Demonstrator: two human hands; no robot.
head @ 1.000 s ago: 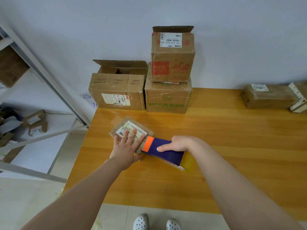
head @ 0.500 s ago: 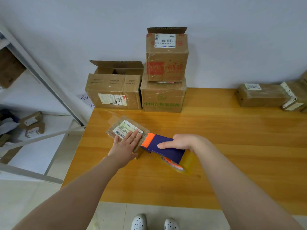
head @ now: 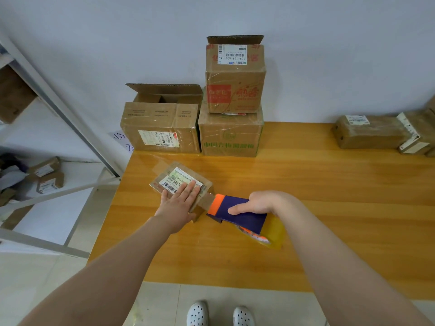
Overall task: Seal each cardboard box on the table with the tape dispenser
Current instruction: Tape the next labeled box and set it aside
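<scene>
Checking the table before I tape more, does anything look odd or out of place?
Two boxes at the back are unsealed: the back-left box and the top stacked box have flaps standing open. The small box under the left hand lies askew.

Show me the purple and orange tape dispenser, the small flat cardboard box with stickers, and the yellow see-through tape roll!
purple and orange tape dispenser (head: 244, 221): head view, its purple side.
small flat cardboard box with stickers (head: 181, 178): head view, its top label.
yellow see-through tape roll (head: 276, 231): head view, its outer edge.

Dispenser handle hidden beneath right grip, rightmost box cut by edge; label print illegible
</scene>
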